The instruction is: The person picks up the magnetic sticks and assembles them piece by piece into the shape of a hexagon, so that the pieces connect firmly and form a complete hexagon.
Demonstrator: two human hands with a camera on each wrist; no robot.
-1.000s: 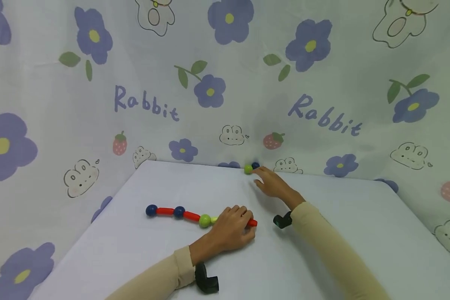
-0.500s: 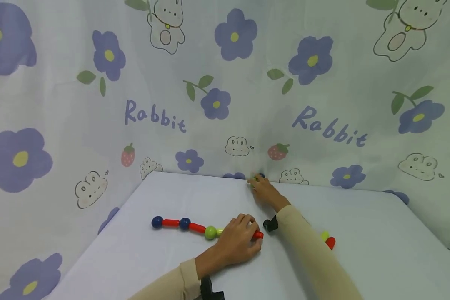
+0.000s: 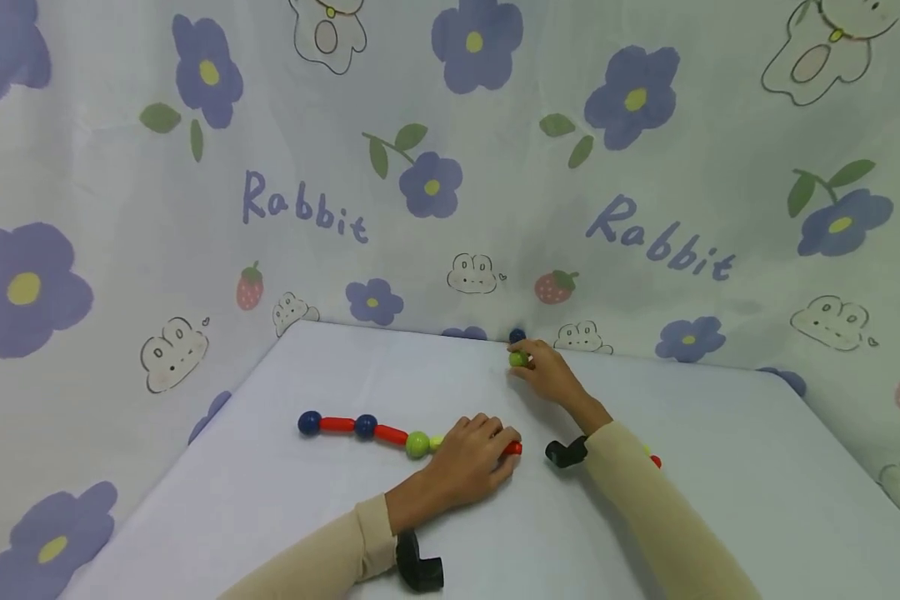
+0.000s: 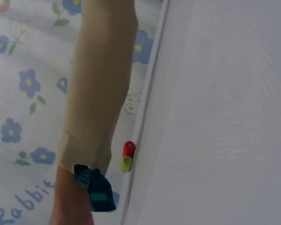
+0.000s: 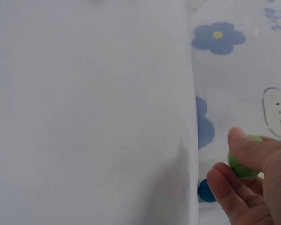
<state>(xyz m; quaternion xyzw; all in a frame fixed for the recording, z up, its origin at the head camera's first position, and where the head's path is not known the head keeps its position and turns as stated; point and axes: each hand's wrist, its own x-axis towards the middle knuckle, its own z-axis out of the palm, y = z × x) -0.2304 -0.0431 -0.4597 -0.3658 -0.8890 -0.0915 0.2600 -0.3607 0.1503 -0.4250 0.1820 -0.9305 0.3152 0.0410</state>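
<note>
A chain of dark blue balls, red rods [image 3: 337, 425], a green ball [image 3: 417, 444] and a yellow-green rod lies across the table. My left hand [image 3: 461, 467] rests over its right end with fingers curled round it; a red tip [image 3: 513, 448] sticks out past them. At the table's far edge, my right hand [image 3: 558, 377] pinches a loose green ball [image 5: 243, 166] between thumb and fingers. Just behind it, against the backdrop, sits a dark blue ball [image 3: 517, 335], partly covered by my fingers in the right wrist view.
A red piece [image 4: 129, 149] and a yellow-green piece [image 4: 126, 164] lie on the table; my right forearm mostly hides them in the head view. A flowered cloth [image 3: 487, 167] hangs behind the white table [image 3: 390, 358]. Each wrist carries a black camera mount.
My right hand reached the loose green ball, took hold of it and drew it slightly back from the blue ball. The left hand stays on the chain. The head view shifted a little.
</note>
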